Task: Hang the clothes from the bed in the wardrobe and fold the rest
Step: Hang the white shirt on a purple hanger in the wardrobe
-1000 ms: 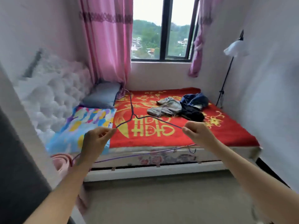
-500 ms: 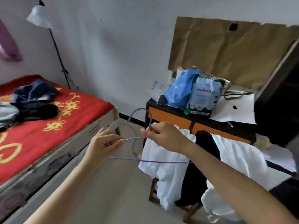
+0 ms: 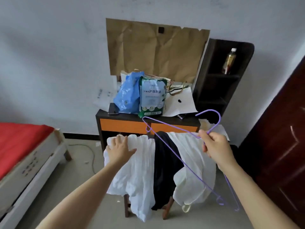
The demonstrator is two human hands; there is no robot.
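Observation:
A thin purple wire hanger (image 3: 173,147) is held up on the right by my right hand (image 3: 214,146), which is closed on its neck just below the hook. The hanger tilts down across the clothes. My left hand (image 3: 119,148) lies flat, fingers spread, on a white garment (image 3: 137,172) draped over a wooden chair (image 3: 127,205). A black garment (image 3: 165,164) hangs in the middle and a cream garment (image 3: 193,176) on the right of the same chair. The corner of the bed (image 3: 24,146) with its red cover shows at the left.
Behind the chair stands a dark desk with orange drawers (image 3: 125,125), carrying a blue bag (image 3: 127,95), a green-white pack (image 3: 152,98) and papers. A dark shelf unit (image 3: 219,76) holds a bottle. A dark red wardrobe door (image 3: 283,146) fills the right edge. A cable lies on the floor.
The view has swung right from the bed to the chair and desk. My left hand let go of the hanger and came down on the white garment; my right hand lifted the hanger.

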